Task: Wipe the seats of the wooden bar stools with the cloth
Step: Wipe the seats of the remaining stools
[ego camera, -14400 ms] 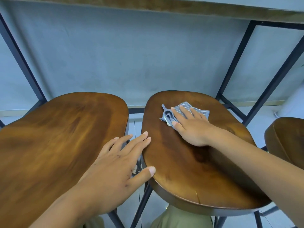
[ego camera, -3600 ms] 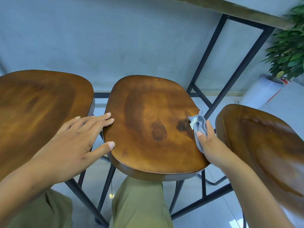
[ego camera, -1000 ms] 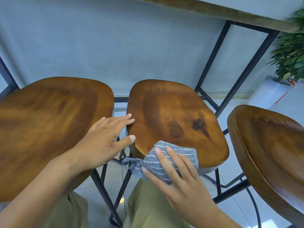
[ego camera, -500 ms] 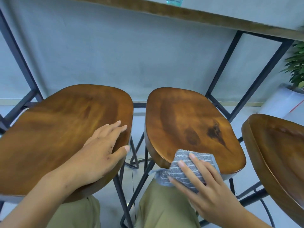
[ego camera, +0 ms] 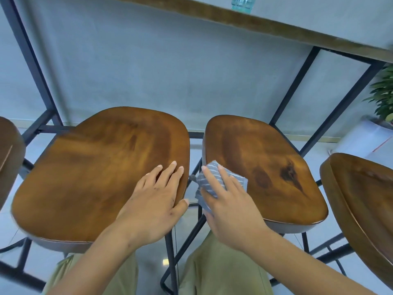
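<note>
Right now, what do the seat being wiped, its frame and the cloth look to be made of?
Seat: wood, glossy varnish; grain, dark knot, sheen. Frame: likely black-painted metal; thin straight bars. Cloth: soft grey ribbed fabric, maybe microfibre, under the right hand.

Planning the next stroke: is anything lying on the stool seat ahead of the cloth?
Nothing visible. The right hand presses the cloth on the near left edge of the stool seat; the wood beyond it is bare, showing only dark grain marks.
</note>
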The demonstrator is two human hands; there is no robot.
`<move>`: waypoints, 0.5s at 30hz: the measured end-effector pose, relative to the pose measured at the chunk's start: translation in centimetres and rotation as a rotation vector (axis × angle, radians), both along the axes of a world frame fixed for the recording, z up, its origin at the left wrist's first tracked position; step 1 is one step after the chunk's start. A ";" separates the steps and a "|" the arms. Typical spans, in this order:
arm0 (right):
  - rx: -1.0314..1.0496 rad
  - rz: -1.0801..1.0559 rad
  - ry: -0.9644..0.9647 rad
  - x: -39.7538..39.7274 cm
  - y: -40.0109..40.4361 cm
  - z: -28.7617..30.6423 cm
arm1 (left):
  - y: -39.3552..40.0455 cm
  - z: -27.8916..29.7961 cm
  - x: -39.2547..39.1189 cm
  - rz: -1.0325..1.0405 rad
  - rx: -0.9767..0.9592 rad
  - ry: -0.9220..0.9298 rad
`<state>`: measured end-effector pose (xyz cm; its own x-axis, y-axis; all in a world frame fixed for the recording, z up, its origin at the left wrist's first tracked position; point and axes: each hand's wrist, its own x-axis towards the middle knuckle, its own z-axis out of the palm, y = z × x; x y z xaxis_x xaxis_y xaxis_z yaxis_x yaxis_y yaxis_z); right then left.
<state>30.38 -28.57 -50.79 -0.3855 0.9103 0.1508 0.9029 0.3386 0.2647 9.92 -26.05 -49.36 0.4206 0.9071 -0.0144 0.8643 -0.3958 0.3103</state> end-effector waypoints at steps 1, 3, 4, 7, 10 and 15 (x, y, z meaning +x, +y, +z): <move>-0.037 -0.005 0.029 -0.5 1.1 0.5 | 0.0 0.0 0.0 -0.002 -0.005 -0.001; -0.122 -0.004 0.115 -1.1 3.7 2.0 | 0.1 0.0 -0.1 -0.007 -0.016 -0.001; -0.161 0.002 0.129 -1.1 5.1 2.7 | 0.0 -0.1 0.0 -0.009 -0.022 0.001; -0.238 0.003 0.130 -1.9 8.4 4.2 | 0.1 0.0 0.0 -0.021 -0.015 0.016; -0.240 -0.030 0.100 -2.6 9.6 4.3 | 0.2 -0.1 -0.1 -0.029 -0.018 0.030; -0.202 -0.017 0.109 -2.5 7.3 3.5 | 0.3 -0.3 -0.2 -0.047 -0.019 0.049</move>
<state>27.92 -21.29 -47.26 -0.3611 0.9325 0.0042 0.9285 0.3592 0.0938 9.71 -25.76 -49.63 0.4607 0.8860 -0.0531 0.8593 -0.4303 0.2764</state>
